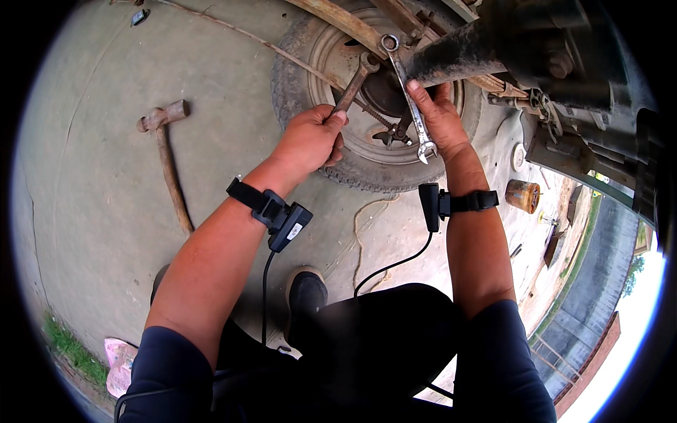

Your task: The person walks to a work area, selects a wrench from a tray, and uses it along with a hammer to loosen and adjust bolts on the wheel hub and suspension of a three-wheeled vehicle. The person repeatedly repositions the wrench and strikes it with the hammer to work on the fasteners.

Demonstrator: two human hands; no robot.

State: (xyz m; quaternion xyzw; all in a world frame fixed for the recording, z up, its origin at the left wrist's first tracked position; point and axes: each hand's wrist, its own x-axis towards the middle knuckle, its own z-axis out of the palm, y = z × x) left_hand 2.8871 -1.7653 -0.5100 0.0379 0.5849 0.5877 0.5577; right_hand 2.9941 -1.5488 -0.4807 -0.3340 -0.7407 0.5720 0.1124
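My left hand [310, 141] is closed round the handle of a dull, rusty wrench [355, 86], its open jaw pointing up and away. In my right hand [438, 116] is a shiny combination wrench [410, 92], pinched under the thumb, its ring end up and its open jaw down. The two wrenches are held apart over a wheel with a worn tyre [384, 178]. Behind them, part of the hub shows, with a spring on a rod [369, 111]. A thick rusty axle tube [451, 55] runs to the right beyond my right hand.
A hammer [168, 158] with a wooden handle lies on the concrete floor at left. Rope [358, 233] lies below the tyre. A brownish tub [522, 196] stands at right, beneath the vehicle frame [564, 141]. A long thin rod [240, 34] slants toward the wheel. Cables hang from both wrist straps.
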